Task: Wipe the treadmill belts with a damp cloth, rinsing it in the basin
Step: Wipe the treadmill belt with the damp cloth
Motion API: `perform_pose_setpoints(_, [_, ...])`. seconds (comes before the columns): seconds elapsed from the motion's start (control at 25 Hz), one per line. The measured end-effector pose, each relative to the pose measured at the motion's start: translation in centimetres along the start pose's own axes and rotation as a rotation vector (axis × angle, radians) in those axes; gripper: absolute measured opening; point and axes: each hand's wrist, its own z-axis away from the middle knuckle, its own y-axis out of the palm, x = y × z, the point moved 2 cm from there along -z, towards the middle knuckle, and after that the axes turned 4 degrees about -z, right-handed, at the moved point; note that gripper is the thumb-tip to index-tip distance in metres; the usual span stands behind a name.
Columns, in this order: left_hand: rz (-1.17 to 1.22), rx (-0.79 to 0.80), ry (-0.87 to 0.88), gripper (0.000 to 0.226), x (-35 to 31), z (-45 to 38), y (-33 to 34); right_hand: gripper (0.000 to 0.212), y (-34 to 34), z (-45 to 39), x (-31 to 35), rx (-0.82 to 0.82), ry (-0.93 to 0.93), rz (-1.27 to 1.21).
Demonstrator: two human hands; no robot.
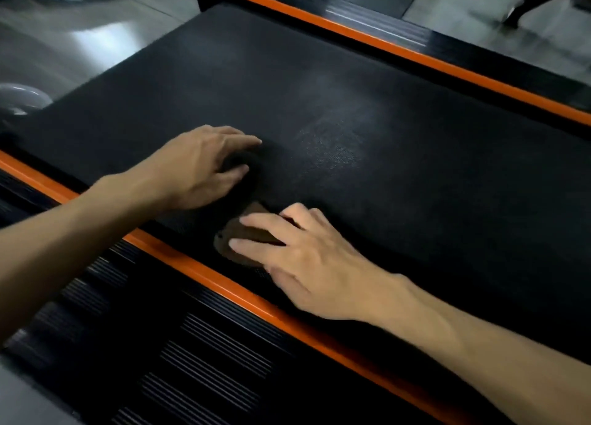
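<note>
Right hand (297, 258) presses flat on brown cloth (246, 232) (fingers spread) on black belt (383, 168); left hand (204, 165) rests loosely open alongside.

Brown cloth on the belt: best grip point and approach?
Pinch the brown cloth at its bare far corner, coming from above on the left. It lies flat on the black treadmill belt, and the right hand presses flat on its right part.

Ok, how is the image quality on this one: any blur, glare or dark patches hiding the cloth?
Head view: dim overall; the brown cloth under the right hand reads clearly, though the left hand shadows the belt beneath it. Glare streaks the grey floor; the far corners are motion-blurred.
</note>
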Motion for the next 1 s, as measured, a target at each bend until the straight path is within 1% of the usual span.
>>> perform_pose_setpoints(0.04, [0.002, 0.014, 0.018, 0.049, -0.3, 0.1, 0.1, 0.052, -0.5, 1.4, -1.1, 0.003, -0.032, 0.062])
perform_pose_setpoints(0.08, [-0.003, 0.028, 0.033, 0.050, -0.6, 0.3, 0.1, 0.051, -0.9, 2.8, -3.3, -0.035, 0.006, 0.133])
perform_pose_setpoints(0.12, [-0.008, 0.039, 0.038, 0.052, -0.7, 0.5, 0.0, 0.050, -1.6, 4.3, -6.1, -0.085, 0.106, 0.171])
perform_pose_setpoints(0.2, [-0.013, 0.037, 0.020, 0.053, -0.3, 0.6, -0.5, 0.048, -3.7, 7.2, -12.0, -0.196, 0.376, 0.203])
perform_pose_setpoints(0.24, [-0.013, 0.035, 0.000, 0.053, 0.0, 0.6, -0.6, 0.048, -4.4, 8.0, -13.5, -0.228, 0.503, 0.177])
perform_pose_setpoints(0.28, [-0.011, 0.038, -0.021, 0.053, 0.2, 0.5, -0.6, 0.048, -4.5, 8.2, -13.4, -0.258, 0.570, 0.164])
perform_pose_setpoints(0.32, [-0.009, 0.042, -0.030, 0.052, 0.2, 0.4, -0.5, 0.047, -4.2, 8.0, -11.9, -0.286, 0.569, 0.158])
perform_pose_setpoints(0.36, [-0.011, 0.050, -0.026, 0.052, 0.1, 0.4, -0.4, 0.046, -3.6, 7.8, -9.3, -0.282, 0.503, 0.136])
perform_pose_setpoints(0.4, [-0.015, 0.061, -0.014, 0.052, -0.1, 0.4, -0.1, 0.046, -2.7, 7.7, -6.2, -0.248, 0.398, 0.073])
perform_pose_setpoints(0.48, [-0.016, 0.060, 0.005, 0.051, -0.7, 0.3, 0.4, 0.046, -1.4, 8.0, -0.7, -0.094, 0.141, -0.063])
perform_pose_setpoints(0.52, [-0.014, 0.046, -0.010, 0.051, -0.8, 0.2, 0.3, 0.047, -1.4, 7.8, -0.1, -0.049, 0.075, -0.088])
perform_pose_setpoints(0.56, [-0.008, 0.031, -0.036, 0.050, -0.7, 0.1, 0.1, 0.047, -1.5, 7.1, -1.5, -0.062, 0.040, -0.054])
perform_pose_setpoints(0.6, [0.002, 0.021, -0.065, 0.049, -0.3, 0.1, -0.2, 0.046, -1.7, 6.0, -3.9, -0.113, 0.088, 0.015])
perform_pose_setpoints(0.64, [0.007, 0.014, -0.090, 0.049, 0.1, 0.4, -0.4, 0.045, -2.1, 4.6, -6.7, -0.184, 0.205, 0.083])
perform_pose_setpoints(0.72, [-0.005, 0.015, -0.120, 0.049, 1.3, 1.2, -0.8, 0.043, -3.2, 1.5, -12.3, -0.314, 0.500, 0.196])
perform_pose_setpoints(0.76, [-0.009, 0.020, -0.134, 0.049, 1.8, 1.7, -1.0, 0.041, -3.4, 0.0, -13.8, -0.342, 0.626, 0.174])
perform_pose_setpoints(0.8, [-0.010, 0.024, -0.151, 0.049, 2.2, 2.2, -1.1, 0.040, -3.3, -1.6, -14.0, -0.350, 0.701, 0.146])
perform_pose_setpoints(0.84, [-0.013, 0.027, -0.168, 0.049, 2.7, 2.5, -1.1, 0.040, -2.7, -3.3, -13.0, -0.335, 0.706, 0.130])
perform_pose_setpoints(0.88, [-0.016, 0.027, -0.189, 0.049, 3.1, 2.7, -1.1, 0.039, -1.8, -5.2, -10.8, -0.311, 0.644, 0.115])
perform_pose_setpoints(0.92, [-0.012, 0.021, -0.211, 0.048, 3.6, 2.8, -1.1, 0.040, -0.8, -6.8, -7.8, -0.295, 0.516, 0.086])
perform_pose_setpoints(0.96, [0.015, 0.009, -0.237, 0.048, 3.9, 2.9, -1.1, 0.042, 0.7, -7.9, -4.6, -0.270, 0.330, 0.043])
perform_pose_setpoints(1.0, [0.071, -0.015, -0.276, 0.047, 4.2, 3.0, -1.1, 0.043, 2.1, -8.5, -1.5, -0.194, 0.134, -0.012])
